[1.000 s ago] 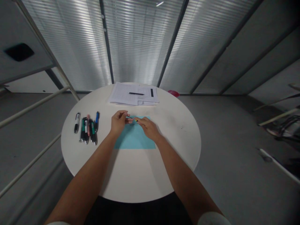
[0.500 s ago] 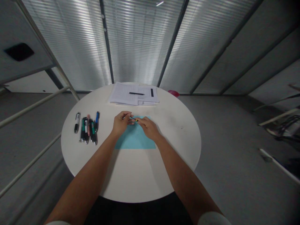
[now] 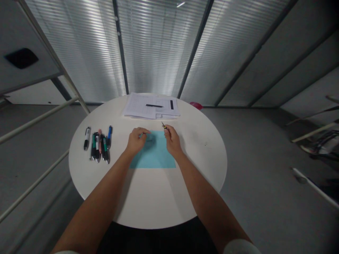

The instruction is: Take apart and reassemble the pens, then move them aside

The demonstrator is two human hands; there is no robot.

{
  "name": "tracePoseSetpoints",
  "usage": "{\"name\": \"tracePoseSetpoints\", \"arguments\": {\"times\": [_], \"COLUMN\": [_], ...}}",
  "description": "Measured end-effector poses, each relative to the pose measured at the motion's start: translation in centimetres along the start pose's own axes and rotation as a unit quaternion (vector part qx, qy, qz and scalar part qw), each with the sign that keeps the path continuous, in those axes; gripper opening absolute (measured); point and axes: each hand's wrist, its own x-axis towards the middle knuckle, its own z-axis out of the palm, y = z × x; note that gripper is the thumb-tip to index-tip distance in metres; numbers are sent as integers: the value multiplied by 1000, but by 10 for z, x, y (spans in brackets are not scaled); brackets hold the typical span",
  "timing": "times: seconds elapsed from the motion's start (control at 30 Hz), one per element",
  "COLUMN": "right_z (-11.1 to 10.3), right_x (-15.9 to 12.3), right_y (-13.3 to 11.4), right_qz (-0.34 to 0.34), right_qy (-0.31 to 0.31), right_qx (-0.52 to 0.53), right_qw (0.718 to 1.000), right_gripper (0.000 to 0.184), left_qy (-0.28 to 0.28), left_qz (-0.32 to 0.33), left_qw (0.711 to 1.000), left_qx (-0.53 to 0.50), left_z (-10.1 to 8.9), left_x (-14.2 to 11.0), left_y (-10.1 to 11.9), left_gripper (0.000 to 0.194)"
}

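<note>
Right hand (image 3: 173,141) grasping a slim dark-and-yellow object (image 3: 164,127) near the far edge of the blue sheet (image 3: 156,155), long axis pointing far and slightly left; left hand (image 3: 136,141), farther from it, curls (contents cannot be told).

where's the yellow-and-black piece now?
Head view: the yellow-and-black piece is in the right hand, by the blue sheet's far edge, just nearer than the white papers.

Office-type rm, slatted blinds (image 3: 156,46), rnd wht table (image 3: 150,197), printed docs (image 3: 139,106), assorted pens (image 3: 100,144)
</note>
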Motion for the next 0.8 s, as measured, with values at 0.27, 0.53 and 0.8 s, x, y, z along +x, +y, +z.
{"name": "tracePoseSetpoints", "arguments": {"times": [0.27, 0.53, 0.8], "right_z": [2, 2, 3], "right_x": [1, -1, -1], "right_y": [3, 1, 3], "right_qz": [6, -27, -7], "right_qy": [21, -37, -86], "right_qx": [11, -82, -176], "right_qw": [1000, 996, 981], "right_gripper": [36, 30, 20], "left_qy": [-108, -151, -147], "left_qz": [11, -10, 2], "left_qw": [969, 953, 961], "left_qx": [222, 263, 236], "left_z": [8, 5, 8], "left_x": [-3, -5, -5], "left_y": [-18, -8, -14], "left_gripper": [29, 26, 23]}}
